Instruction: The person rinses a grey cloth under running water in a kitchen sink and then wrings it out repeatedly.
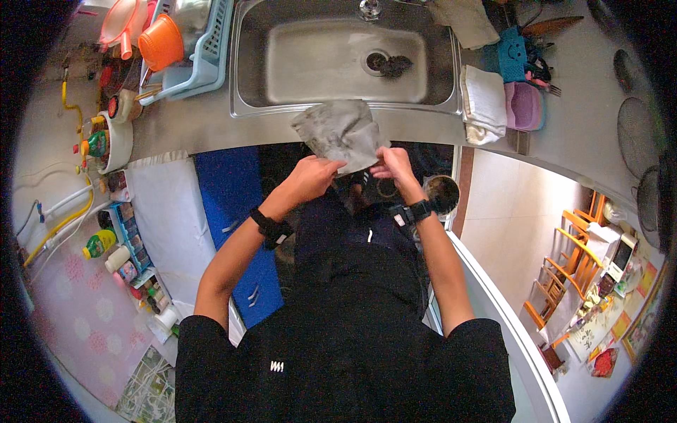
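A grey, stained cloth (341, 132) is stretched between my two hands, over the front edge of the counter just before the sink. My left hand (316, 177) pinches its near left corner. At its near right edge, the fingers of my right hand (392, 166) grip the cloth. The far part of the cloth lies close to the rim of the stainless steel sink (317, 63). Inside the sink, a dark scouring pad (396, 67) rests beside the drain, under the faucet (370, 9).
Left of the sink stands a light blue dish rack (211, 63) with an orange basket (161, 42). To the right lie a folded white cloth (484, 103), a purple container (523, 106) and a blue utensil holder (512, 53). Blue cabinet doors (238, 222) are below the counter.
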`<control>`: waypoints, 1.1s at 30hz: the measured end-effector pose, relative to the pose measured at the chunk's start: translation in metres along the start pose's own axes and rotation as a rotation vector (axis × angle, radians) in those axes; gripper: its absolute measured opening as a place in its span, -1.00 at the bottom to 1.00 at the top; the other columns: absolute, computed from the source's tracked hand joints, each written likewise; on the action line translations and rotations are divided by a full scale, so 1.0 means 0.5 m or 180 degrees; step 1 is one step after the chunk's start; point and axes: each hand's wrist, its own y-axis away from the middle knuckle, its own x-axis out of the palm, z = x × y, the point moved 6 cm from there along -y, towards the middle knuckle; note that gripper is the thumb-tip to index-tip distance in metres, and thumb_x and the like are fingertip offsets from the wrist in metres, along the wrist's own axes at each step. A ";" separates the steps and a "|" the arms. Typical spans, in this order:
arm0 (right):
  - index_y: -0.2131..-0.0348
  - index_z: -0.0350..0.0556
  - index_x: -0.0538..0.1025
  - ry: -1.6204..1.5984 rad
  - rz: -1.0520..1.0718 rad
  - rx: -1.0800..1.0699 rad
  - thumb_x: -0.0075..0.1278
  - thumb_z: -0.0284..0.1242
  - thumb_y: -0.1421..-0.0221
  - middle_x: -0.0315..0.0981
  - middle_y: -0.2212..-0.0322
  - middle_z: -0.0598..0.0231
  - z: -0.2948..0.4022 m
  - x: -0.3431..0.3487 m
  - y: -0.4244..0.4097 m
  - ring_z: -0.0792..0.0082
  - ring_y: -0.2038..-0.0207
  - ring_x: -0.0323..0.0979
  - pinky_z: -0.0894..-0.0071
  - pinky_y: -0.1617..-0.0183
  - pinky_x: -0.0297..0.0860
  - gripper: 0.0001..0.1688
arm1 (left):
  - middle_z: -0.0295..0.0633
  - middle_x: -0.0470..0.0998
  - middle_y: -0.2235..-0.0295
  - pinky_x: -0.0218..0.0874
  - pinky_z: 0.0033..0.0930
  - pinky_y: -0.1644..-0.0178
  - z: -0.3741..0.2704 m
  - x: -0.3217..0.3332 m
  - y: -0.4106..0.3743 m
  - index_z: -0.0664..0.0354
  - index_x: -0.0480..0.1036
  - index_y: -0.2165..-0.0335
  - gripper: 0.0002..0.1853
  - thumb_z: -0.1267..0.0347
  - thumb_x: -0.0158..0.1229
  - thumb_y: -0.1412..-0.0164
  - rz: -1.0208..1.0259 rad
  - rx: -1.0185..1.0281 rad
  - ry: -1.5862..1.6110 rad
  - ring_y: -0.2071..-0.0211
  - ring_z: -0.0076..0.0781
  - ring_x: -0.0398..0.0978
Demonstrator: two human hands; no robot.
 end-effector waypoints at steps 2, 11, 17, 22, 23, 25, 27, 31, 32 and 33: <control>0.41 -0.32 0.45 -0.0105 0.0260 0.0115 -0.08 -0.37 0.05 0.48 0.50 0.12 -0.011 -0.010 0.024 0.36 0.56 0.49 0.49 0.52 0.47 -0.70 | -0.18 0.47 0.51 0.26 -0.20 0.35 0.002 0.002 0.002 0.14 0.46 0.38 -0.77 0.49 0.08 0.15 0.0100 0.0023 0.0104 0.44 -0.15 0.44; 0.50 -0.27 0.46 -0.0055 0.0299 0.0197 -0.05 -0.38 0.05 0.48 0.52 0.18 -0.059 -0.022 0.065 0.38 0.52 0.48 0.43 0.49 0.45 -0.74 | -0.16 0.45 0.52 0.28 -0.18 0.32 0.000 0.027 0.028 0.18 0.49 0.48 -0.86 0.49 0.08 0.15 0.0338 -0.0131 0.0280 0.40 -0.12 0.43; 0.18 -0.17 0.39 -0.0617 0.0318 -0.0680 -0.21 -0.36 -0.13 0.43 0.27 0.19 -0.110 -0.013 -0.024 0.34 0.21 0.41 0.37 0.09 0.31 -0.68 | -0.14 0.47 0.37 0.26 -0.19 0.20 0.010 0.016 0.016 0.19 0.48 0.45 -0.86 0.42 0.12 0.10 0.0166 -0.0275 0.0555 0.28 -0.09 0.41; 0.10 -0.18 0.33 -0.1505 0.0240 -0.1231 -0.31 -0.39 -0.22 0.35 0.14 0.30 -0.043 0.038 -0.025 0.42 0.07 0.29 0.39 -0.04 0.17 -0.68 | -0.12 0.48 0.27 0.25 -0.24 0.17 0.007 -0.032 -0.002 0.21 0.48 0.40 -0.80 0.34 0.11 0.03 0.0084 0.0058 0.1097 0.25 -0.14 0.42; 0.10 -0.19 0.32 -0.1454 0.0280 -0.1289 -0.31 -0.38 -0.22 0.35 0.13 0.29 -0.045 0.032 -0.038 0.42 0.07 0.28 0.39 -0.04 0.16 -0.67 | -0.12 0.49 0.31 0.26 -0.24 0.22 0.013 -0.043 -0.005 0.23 0.48 0.39 -0.78 0.32 0.08 0.00 -0.0061 0.0101 0.1106 0.30 -0.16 0.43; 0.09 -0.21 0.31 -0.1328 0.0416 -0.1377 -0.31 -0.37 -0.23 0.34 0.13 0.28 0.011 0.051 -0.008 0.42 0.07 0.28 0.39 -0.04 0.16 -0.66 | -0.11 0.50 0.38 0.26 -0.26 0.30 0.054 -0.046 -0.006 0.26 0.47 0.39 -0.73 0.26 0.03 -0.06 -0.0268 -0.0486 0.1533 0.39 -0.21 0.43; -0.12 -0.46 -0.01 -0.1430 0.0571 -0.1255 -0.18 -0.26 -0.19 -0.01 -0.14 0.06 0.021 0.051 -0.036 0.32 -0.18 -0.03 0.46 -0.22 -0.12 -0.26 | -0.11 0.49 0.45 0.25 -0.31 0.35 0.115 -0.036 -0.007 0.29 0.47 0.40 -0.66 0.19 -0.01 -0.12 -0.0354 -0.1655 0.2379 0.49 -0.28 0.42; -0.02 -0.31 0.15 -0.1533 0.0681 -0.1429 -0.26 -0.32 -0.23 0.16 -0.01 0.23 0.126 0.063 0.004 0.42 -0.07 0.11 0.44 -0.14 0.02 -0.52 | -0.19 0.51 0.46 0.24 -0.38 0.28 0.170 -0.101 -0.038 0.36 0.46 0.40 -0.54 0.10 -0.04 -0.17 -0.0319 -0.2305 0.1479 0.46 -0.46 0.37; -0.08 -0.37 0.03 -0.1592 0.0621 -0.1415 -0.22 -0.29 -0.21 0.05 -0.08 0.16 0.145 0.066 0.001 0.38 -0.13 0.02 0.43 -0.19 -0.06 -0.38 | -0.22 0.50 0.45 0.24 -0.37 0.22 0.189 -0.096 -0.049 0.34 0.43 0.32 -0.52 0.06 -0.03 -0.15 -0.0286 -0.2280 0.1723 0.38 -0.43 0.40; -0.15 -0.42 -0.09 -0.1631 0.0578 -0.1415 -0.18 -0.26 -0.19 -0.05 -0.16 0.09 0.171 0.068 0.007 0.34 -0.20 -0.07 0.43 -0.24 -0.14 -0.23 | -0.20 0.49 0.40 0.23 -0.37 0.17 0.208 -0.081 -0.058 0.34 0.41 0.29 -0.50 0.04 -0.03 -0.15 -0.0380 -0.2163 0.2002 0.33 -0.40 0.40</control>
